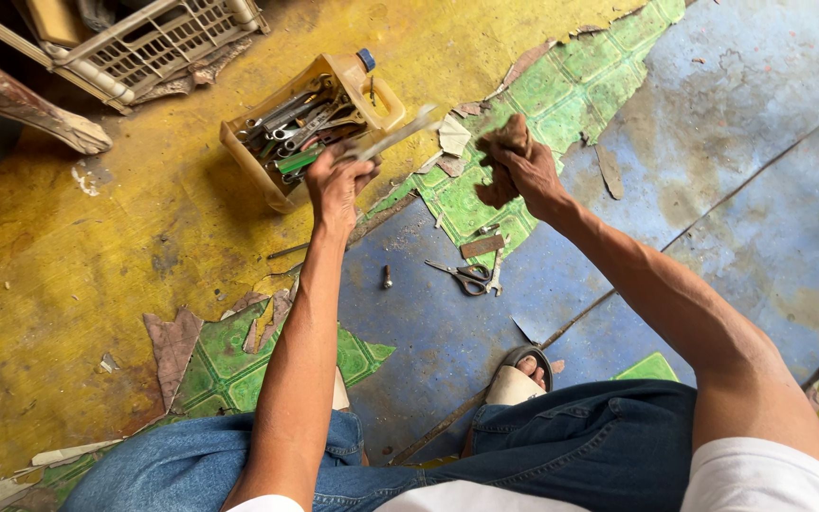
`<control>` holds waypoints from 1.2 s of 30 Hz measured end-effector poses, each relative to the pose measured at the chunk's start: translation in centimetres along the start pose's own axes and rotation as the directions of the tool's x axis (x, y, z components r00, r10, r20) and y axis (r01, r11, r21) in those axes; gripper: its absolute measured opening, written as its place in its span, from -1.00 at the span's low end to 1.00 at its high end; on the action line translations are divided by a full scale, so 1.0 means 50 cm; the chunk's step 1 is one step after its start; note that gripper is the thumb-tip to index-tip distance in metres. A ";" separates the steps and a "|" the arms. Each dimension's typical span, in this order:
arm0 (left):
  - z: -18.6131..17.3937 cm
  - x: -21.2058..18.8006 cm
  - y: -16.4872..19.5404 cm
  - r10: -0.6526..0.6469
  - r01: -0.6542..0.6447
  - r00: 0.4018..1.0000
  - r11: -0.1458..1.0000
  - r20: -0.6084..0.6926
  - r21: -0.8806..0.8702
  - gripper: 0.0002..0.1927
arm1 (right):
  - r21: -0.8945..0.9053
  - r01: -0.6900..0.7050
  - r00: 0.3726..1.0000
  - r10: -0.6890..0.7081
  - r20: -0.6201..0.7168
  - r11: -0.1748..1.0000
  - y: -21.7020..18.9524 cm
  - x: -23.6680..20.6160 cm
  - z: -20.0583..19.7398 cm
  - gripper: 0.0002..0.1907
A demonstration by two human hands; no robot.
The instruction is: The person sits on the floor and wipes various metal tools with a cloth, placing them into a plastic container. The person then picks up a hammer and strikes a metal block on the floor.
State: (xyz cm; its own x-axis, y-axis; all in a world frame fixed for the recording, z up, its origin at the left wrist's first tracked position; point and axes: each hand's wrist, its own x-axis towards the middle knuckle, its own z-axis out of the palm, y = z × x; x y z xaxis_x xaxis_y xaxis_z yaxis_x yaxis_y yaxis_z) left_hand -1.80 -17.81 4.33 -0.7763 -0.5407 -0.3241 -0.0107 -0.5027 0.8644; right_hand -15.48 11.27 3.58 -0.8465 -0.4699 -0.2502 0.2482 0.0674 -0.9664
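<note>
While the left hand (pixel 336 182) is closed around a flat metal tool (pixel 392 136), the right hand (pixel 526 169) is closed on a brown rag (pixel 501 156) beside it. The step looks like wiping; next the rag must meet the tool. Below are the tool box (pixel 310 128), and scissors (pixel 464 276) on the floor (pixel 68 275).
</note>
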 end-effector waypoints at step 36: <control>-0.027 0.021 -0.090 0.282 -0.182 0.958 0.751 -0.059 0.635 -0.52 | -0.763 0.031 0.942 0.237 0.238 0.646 0.116 -0.047 -0.092 -0.75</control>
State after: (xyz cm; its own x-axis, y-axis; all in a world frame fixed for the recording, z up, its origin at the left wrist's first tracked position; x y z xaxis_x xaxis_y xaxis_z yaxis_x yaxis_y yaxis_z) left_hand -1.73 -17.02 -0.41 -0.7090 -0.6995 -0.0896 -0.2671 0.1488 0.9521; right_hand -14.21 16.83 -1.70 -0.6263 -0.6365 -0.4502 -0.2248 0.7003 -0.6775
